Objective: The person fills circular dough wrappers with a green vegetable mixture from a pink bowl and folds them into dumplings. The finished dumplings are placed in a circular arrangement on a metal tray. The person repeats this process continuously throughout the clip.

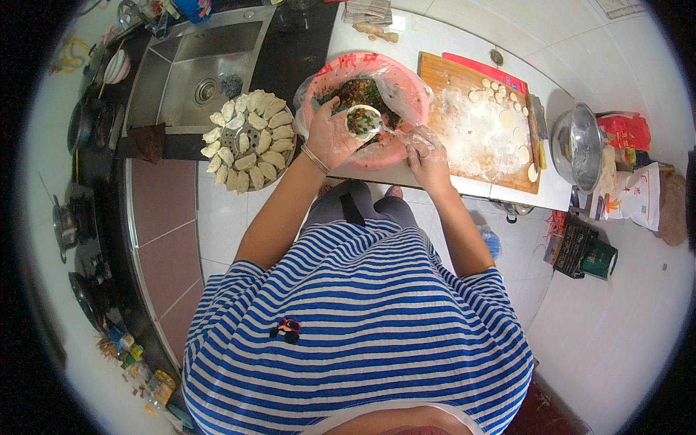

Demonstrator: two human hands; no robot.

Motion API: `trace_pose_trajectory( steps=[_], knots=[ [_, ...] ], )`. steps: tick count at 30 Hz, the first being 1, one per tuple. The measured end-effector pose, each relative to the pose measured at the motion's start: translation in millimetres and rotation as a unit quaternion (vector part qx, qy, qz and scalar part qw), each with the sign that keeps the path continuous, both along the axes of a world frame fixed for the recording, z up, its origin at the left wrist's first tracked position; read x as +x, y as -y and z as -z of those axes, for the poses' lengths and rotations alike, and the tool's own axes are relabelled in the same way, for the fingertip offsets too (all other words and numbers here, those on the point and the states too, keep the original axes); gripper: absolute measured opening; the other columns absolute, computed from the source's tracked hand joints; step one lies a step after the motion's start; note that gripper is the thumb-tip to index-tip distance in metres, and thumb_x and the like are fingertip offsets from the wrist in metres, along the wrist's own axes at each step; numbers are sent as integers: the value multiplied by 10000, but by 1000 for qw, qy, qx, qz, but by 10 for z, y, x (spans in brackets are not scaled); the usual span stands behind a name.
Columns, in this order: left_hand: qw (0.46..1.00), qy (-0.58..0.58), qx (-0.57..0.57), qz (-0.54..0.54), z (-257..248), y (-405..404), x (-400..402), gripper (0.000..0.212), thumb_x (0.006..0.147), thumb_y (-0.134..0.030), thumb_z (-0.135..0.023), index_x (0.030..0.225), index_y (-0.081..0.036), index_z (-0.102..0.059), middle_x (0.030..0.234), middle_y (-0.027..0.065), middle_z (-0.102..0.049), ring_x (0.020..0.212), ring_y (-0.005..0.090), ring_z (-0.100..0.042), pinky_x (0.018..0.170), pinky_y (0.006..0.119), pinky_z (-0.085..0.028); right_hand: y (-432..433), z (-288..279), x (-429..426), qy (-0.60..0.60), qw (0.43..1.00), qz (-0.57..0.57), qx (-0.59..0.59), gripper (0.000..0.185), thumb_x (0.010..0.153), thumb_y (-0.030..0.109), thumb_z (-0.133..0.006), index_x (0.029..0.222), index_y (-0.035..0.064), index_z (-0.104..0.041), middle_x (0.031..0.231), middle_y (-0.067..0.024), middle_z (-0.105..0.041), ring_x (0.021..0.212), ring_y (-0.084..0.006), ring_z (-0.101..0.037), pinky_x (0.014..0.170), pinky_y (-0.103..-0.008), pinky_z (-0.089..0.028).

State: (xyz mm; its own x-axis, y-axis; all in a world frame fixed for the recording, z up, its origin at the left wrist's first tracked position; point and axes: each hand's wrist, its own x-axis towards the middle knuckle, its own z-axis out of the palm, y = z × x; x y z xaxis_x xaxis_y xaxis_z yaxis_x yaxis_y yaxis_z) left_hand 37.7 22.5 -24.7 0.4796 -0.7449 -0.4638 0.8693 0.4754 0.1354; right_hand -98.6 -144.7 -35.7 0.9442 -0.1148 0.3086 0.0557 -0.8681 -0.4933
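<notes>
My left hand (333, 136) holds a round dough wrapper (372, 135) with chopped green and brown filling on it, above a pink plastic basin (372, 61). My right hand (425, 152) grips a metal spoon (387, 129), its bowl end at the filling. A thin plastic bag lines the basin, which contains more dark green and brown filling (359, 92). To the left, a round perforated metal steamer tray (235, 142) bears rings of folded dumplings (263, 142). To the right, a floured wooden board (435, 73) carries flattened wrappers (507, 119) and small dough pieces (485, 84).
A stainless steel sink (185, 87) lies at the upper left, with a brown cloth (147, 142) on its near edge. Ginger root (376, 32) and a folded cloth (367, 11) are behind the basin. A cleaver (538, 117) and metal bowl (577, 147) stand at the right.
</notes>
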Motion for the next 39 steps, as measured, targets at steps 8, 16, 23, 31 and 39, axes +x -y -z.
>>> trace_pose_trajectory(
  steps=[8,16,23,31,39],
  knots=[
    [1000,-22,1,-15,131,-15,-10,453,910,-346,-372,1238,-39,-424,1221,119,-508,1164,289,-470,1021,467,-331,67,-177,15,-19,1000,10,0,207,728,-44,-581,903,33,-660,866,-140,-602,822,-309,-591,727,-372,-480],
    [999,27,-41,2,386,-70,88,664,871,-559,-418,1309,-60,-386,1276,140,-480,1172,294,-472,1001,472,-366,214,-311,-6,-10,993,65,101,137,765,1,-584,885,12,-650,816,-143,-605,769,-292,-591,689,-350,-469],
    [999,50,1,8,238,-32,66,558,897,-467,-388,1284,-65,-405,1250,136,-494,1152,290,-491,977,486,-386,101,-111,34,-55,967,130,211,50,829,26,-587,823,-19,-608,758,-93,-590,684,-156,-550,632,-273,-438],
    [998,44,40,4,55,18,14,434,917,-330,-377,1214,-23,-450,1171,120,-539,1099,267,-525,971,444,-400,-17,75,75,-46,948,132,285,78,846,43,-579,830,-31,-598,758,-67,-591,684,-102,-533,632,-254,-433],
    [997,56,54,-21,18,72,0,424,933,-314,-351,1213,-9,-444,1154,129,-545,1079,263,-533,952,430,-421,-67,-164,28,-59,982,94,154,64,841,43,-573,867,1,-614,775,-120,-590,687,-211,-579,653,-289,-450]
  ],
)
